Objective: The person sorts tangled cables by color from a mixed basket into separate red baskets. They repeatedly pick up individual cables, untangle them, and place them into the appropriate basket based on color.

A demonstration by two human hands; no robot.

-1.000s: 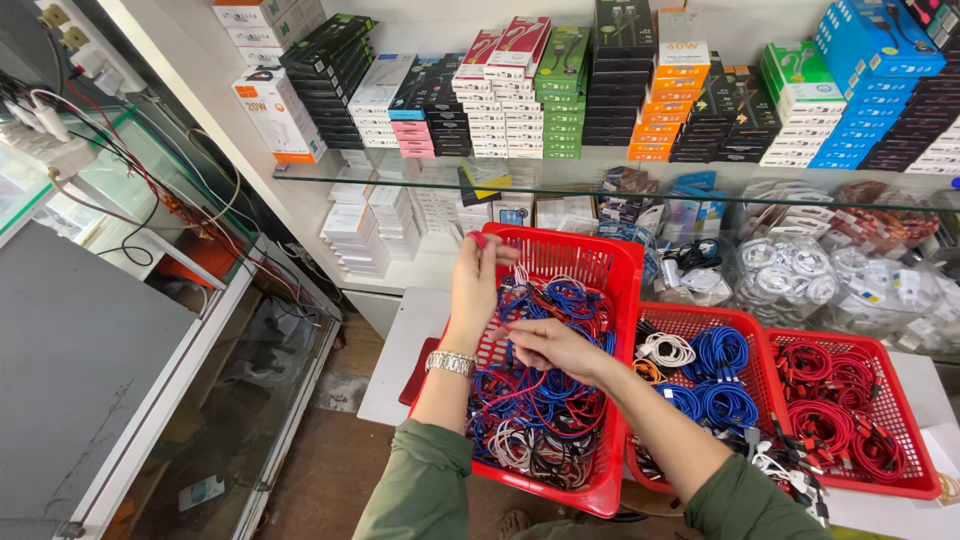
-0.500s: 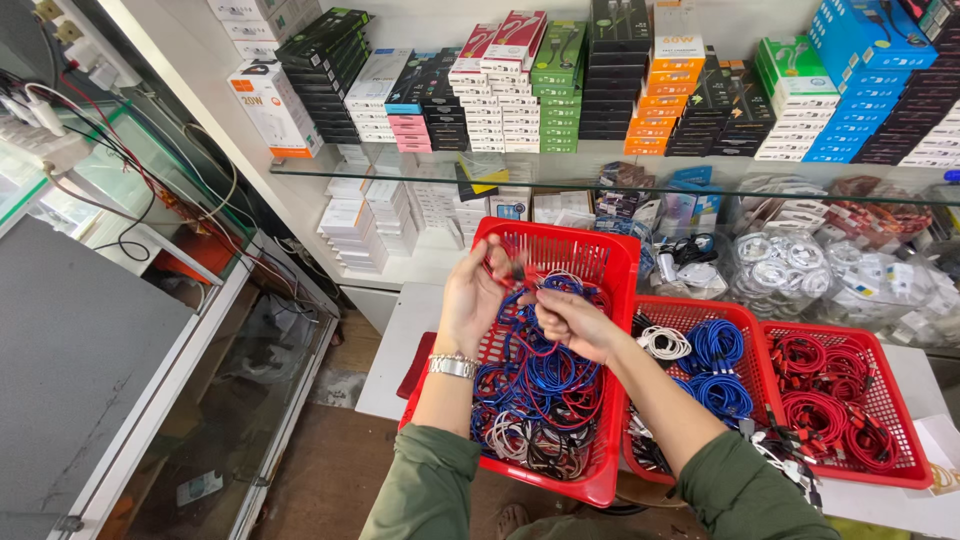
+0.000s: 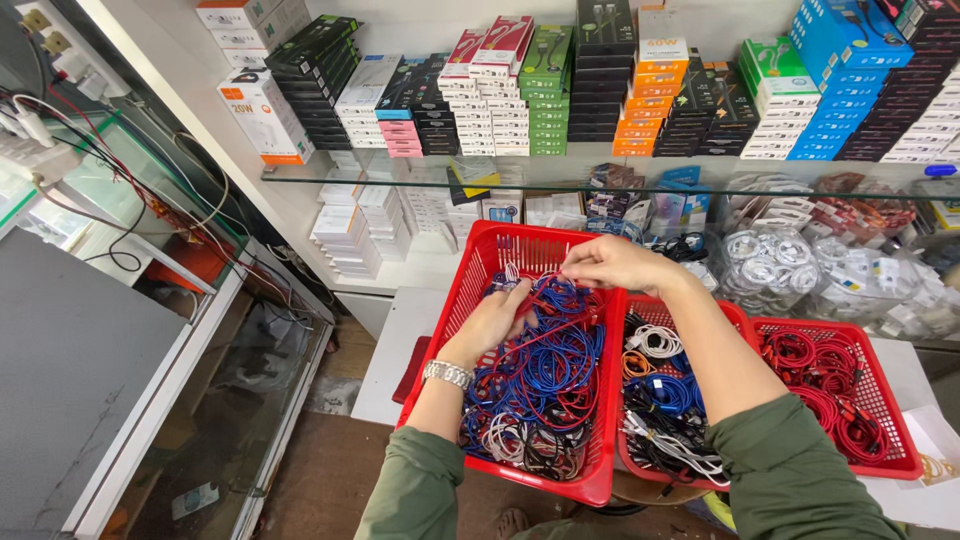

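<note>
Left hand (image 3: pixel 492 322) pins the blue cable pile (image 3: pixel 540 370) in the big red basket (image 3: pixel 470 290), right hand (image 3: pixel 612 262) pinches a red cable (image 3: pixel 545 325) taut, likely teasing it free.

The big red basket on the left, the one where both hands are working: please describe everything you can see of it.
The big red basket looks like plastic, rectangular, with slotted lattice walls and a solid rim. It sits on a white counter, its right rim against a second red basket. It is nearly full of coiled cables, mostly blue and red, with white and black ones at the near end. The left hand rests in the cables; the right hand pinches a red cable over the far end.
</note>
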